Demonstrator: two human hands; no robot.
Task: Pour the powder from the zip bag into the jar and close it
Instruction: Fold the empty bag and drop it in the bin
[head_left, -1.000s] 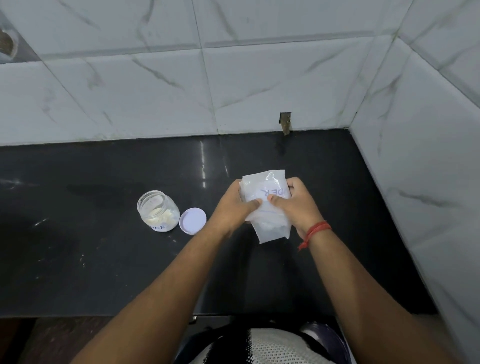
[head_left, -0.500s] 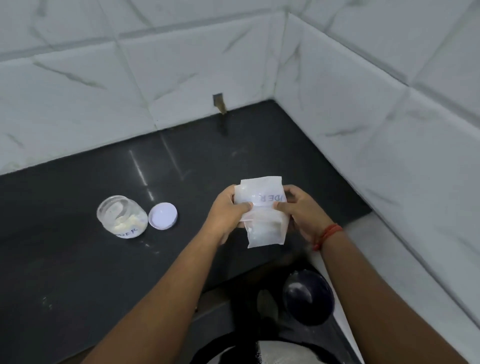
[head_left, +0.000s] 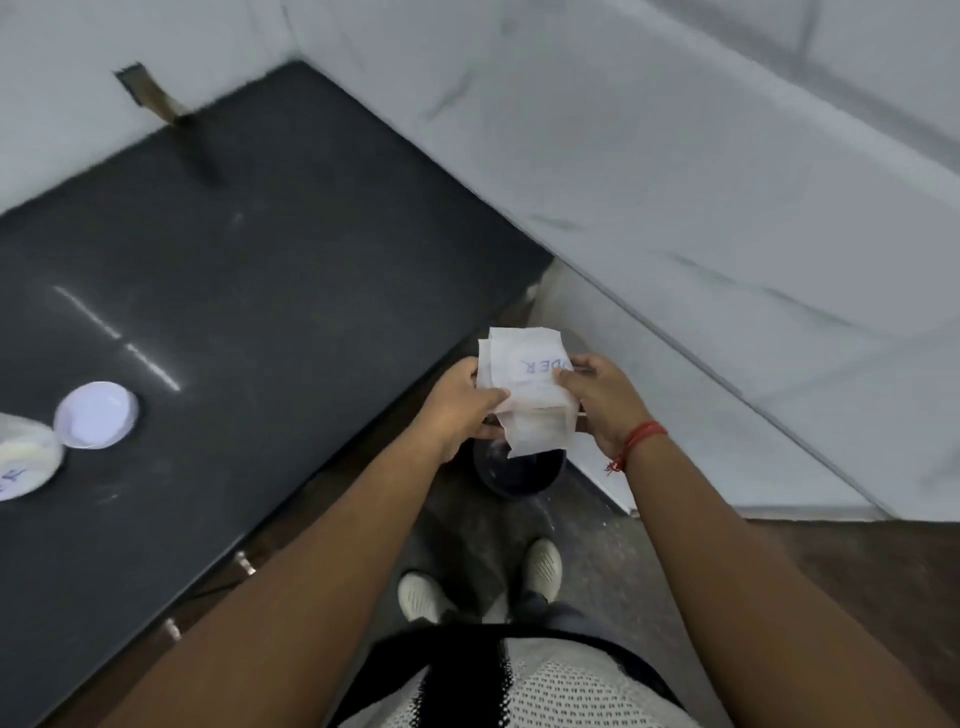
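Both my hands hold the folded, translucent zip bag (head_left: 527, 391) with blue lettering, off the counter's right edge and above a dark bin. My left hand (head_left: 460, 408) pinches its left side and my right hand (head_left: 597, 397), with a red thread at the wrist, grips its right side. The clear jar (head_left: 23, 462) with white powder inside stands lidless at the far left edge of the view on the black counter (head_left: 249, 270). Its white lid (head_left: 96, 414) lies flat just right of the jar.
A dark round bin (head_left: 517, 470) stands on the floor below the bag, beside the counter's end. White marble-tiled walls (head_left: 675, 182) close the back and right. My feet in pale shoes (head_left: 543, 569) are on the floor. Cabinet handles show under the counter's front edge.
The view has swung right and down. My hands carried the bag off the counter to above the floor bin. The jar and lid stayed put, now at the far left.
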